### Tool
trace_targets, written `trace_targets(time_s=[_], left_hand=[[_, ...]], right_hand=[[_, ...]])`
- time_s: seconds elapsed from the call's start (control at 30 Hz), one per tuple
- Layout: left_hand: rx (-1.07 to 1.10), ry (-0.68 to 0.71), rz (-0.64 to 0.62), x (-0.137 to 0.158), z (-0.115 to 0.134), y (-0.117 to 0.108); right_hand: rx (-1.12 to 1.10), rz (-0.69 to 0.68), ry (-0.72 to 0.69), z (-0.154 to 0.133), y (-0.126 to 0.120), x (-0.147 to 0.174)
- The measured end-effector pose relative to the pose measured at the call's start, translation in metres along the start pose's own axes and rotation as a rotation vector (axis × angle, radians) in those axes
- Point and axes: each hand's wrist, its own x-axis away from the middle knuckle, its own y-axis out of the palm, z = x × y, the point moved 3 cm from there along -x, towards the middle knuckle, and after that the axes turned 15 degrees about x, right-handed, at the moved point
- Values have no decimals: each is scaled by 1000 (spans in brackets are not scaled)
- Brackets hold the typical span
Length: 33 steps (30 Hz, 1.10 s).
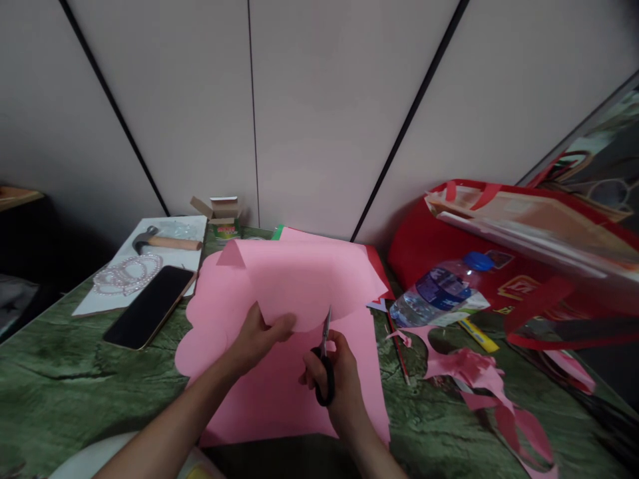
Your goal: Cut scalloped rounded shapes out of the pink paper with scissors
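Note:
My left hand (pixel 264 336) pinches the near edge of a curled pink paper sheet (pixel 309 279), thumb on top. In my right hand (pixel 337 372) is a pair of scissors (pixel 325 366) with black handles, its blades pointing away from me at the sheet's near edge. The blades look nearly closed; whether paper lies between them I cannot tell. Beneath the sheet lies more pink paper (pixel 279 406), and a scalloped pink piece (pixel 204 332) sticks out on the left.
On the left are a black phone (pixel 150 306), a hammer (pixel 170 242), bead strings (pixel 127 274) and a small open box (pixel 223 219). To the right lie a tilted water bottle (pixel 436 289), a red bag (pixel 459 219), a pencil (pixel 399 352), a yellow packet (pixel 478 334) and pink scraps (pixel 474 372).

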Motion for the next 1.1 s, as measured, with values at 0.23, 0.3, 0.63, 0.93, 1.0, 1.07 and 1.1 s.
trace_targets(time_s=[0.23, 0.3, 0.63, 0.93, 1.0, 1.07, 1.1], left_hand=[[-70, -64, 45, 13, -3, 24], [-17, -51, 12, 13, -2, 26], [278, -22, 17, 4, -2, 22], [385, -390, 307, -2, -23, 9], [334, -377, 326, -2, -25, 8], [296, -335, 310, 0, -24, 10], [285, -311, 306, 1, -23, 11]], right_hand=[[16, -53, 39, 7, 12, 6], [31, -47, 20, 6, 12, 6], [20, -19, 26, 9, 8, -1], [-69, 71, -20, 9, 1, -4], [-90, 57, -28, 8, 1, -5], [-95, 26, -21, 7, 2, -6], [-97, 16, -10, 7, 2, -6]])
